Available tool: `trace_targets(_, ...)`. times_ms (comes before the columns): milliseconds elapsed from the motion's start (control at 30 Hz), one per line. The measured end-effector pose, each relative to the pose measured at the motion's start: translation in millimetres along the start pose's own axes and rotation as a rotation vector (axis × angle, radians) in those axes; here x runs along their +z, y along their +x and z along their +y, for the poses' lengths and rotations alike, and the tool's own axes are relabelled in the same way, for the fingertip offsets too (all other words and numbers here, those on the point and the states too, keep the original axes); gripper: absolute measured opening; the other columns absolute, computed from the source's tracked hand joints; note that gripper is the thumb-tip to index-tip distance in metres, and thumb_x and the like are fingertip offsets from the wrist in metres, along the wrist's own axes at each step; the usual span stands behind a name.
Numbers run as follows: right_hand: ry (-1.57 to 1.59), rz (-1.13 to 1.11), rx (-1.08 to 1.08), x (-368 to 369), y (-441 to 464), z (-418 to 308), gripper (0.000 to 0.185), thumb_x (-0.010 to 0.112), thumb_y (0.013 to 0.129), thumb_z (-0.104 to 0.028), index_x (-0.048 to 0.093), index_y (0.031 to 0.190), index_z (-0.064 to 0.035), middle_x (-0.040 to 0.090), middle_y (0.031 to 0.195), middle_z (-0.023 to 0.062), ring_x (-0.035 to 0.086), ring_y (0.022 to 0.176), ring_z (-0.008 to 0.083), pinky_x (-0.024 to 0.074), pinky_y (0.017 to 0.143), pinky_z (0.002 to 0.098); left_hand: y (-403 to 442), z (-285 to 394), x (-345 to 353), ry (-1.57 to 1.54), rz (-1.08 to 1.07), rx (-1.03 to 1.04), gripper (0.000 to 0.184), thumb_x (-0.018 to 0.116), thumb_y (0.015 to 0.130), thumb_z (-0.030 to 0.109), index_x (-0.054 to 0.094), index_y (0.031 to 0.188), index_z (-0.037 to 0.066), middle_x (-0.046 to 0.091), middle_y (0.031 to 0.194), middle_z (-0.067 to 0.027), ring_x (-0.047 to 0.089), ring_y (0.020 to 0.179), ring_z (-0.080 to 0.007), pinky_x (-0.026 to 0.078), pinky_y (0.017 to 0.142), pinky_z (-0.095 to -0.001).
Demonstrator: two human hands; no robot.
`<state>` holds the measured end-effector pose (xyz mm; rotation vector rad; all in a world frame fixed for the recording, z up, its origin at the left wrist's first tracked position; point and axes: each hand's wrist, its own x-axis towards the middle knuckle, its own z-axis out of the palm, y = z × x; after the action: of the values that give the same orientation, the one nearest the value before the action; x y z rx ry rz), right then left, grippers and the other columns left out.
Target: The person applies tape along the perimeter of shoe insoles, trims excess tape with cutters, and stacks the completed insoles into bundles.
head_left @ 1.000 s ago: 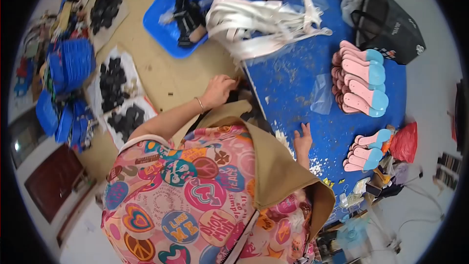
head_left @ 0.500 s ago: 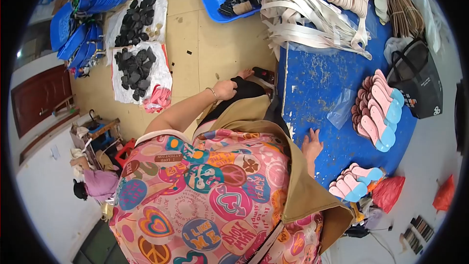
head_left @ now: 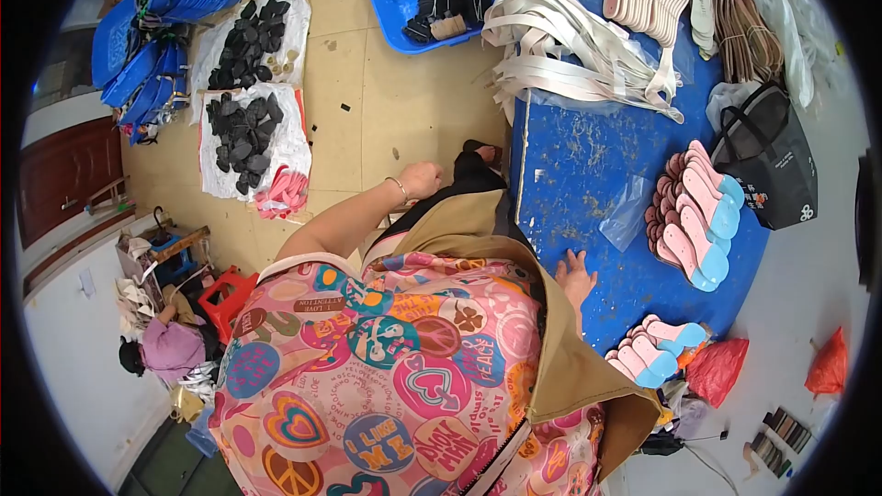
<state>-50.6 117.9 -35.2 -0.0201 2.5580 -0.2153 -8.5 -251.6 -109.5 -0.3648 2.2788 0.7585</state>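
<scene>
My left hand (head_left: 421, 180), with a bracelet at the wrist, is closed in a loose fist beside my black trouser leg (head_left: 473, 174); no object shows in it. On the blue table (head_left: 574, 165), near its front edge, my right hand (head_left: 576, 277) lies with its fingers apart, holding nothing. To its right are a small group of pink and blue sole-shaped pieces (head_left: 657, 349) and a larger stack (head_left: 698, 220). A clear plastic sheet (head_left: 626, 213) lies above this hand. Long whitish strips (head_left: 574, 46) are heaped at the table's far end.
A blue basin (head_left: 390, 5) with black items stands beyond the floor (head_left: 354, 129). Black pieces (head_left: 243, 138) lie on white sheets at left. A red stool (head_left: 227, 301) and a bent-over person in purple (head_left: 173, 347) are at lower left. A black bag (head_left: 772, 161) is at right.
The view has swung, bringing the stool and the other person into sight. My left hand has drawn back slightly from the trouser leg. My right hand has lowered flatter onto the table.
</scene>
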Motion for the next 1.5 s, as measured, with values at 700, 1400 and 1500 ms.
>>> trace_targets(700, 0.023, 0.028, 0.021, 10, -2, 3, 0.038, 0.058, 0.077, -0.022, 0.059, 0.113, -0.0087, 0.042, 0.13, 0.0158, 0.053, 0.107, 0.0279, 0.0227, 0.101, 0.0499, -6, -20, 24, -0.042, -0.005, -0.011, 0.024, 0.052, 0.077, 0.026, 0.063, 0.085, 0.006, 0.062, 0.085, -0.0199, 0.06, 0.082, -0.0348, 0.047, 0.072, -0.0437)
trace_targets(1400, 1.193, 0.1, 0.372, 25, -32, -16, 0.033, 0.061, 0.079, -0.017, 0.059, 0.109, -0.0033, 0.064, 0.1, 0.0134, 0.061, 0.089, 0.0176, 0.0459, 0.079, 0.0279, 164, 370, -126, -0.145, 0.444, 1.023, 0.038, 0.056, 0.076, 0.013, 0.052, 0.113, 0.005, 0.055, 0.105, -0.017, 0.05, 0.099, -0.0327, 0.04, 0.085, -0.0392)
trace_targets(1500, 1.319, 0.135, 0.499, 1, -30, -26, 0.032, 0.061, 0.081, -0.015, 0.059, 0.11, -0.0011, 0.064, 0.097, 0.0099, 0.059, 0.086, 0.014, 0.0465, 0.077, 0.0264, 227, 449, -127, -0.172, 0.497, 1.094, 0.051, 0.061, 0.072, 0.019, 0.046, 0.119, 0.005, 0.044, 0.122, -0.0177, 0.04, 0.112, -0.0348, 0.034, 0.094, -0.0414)
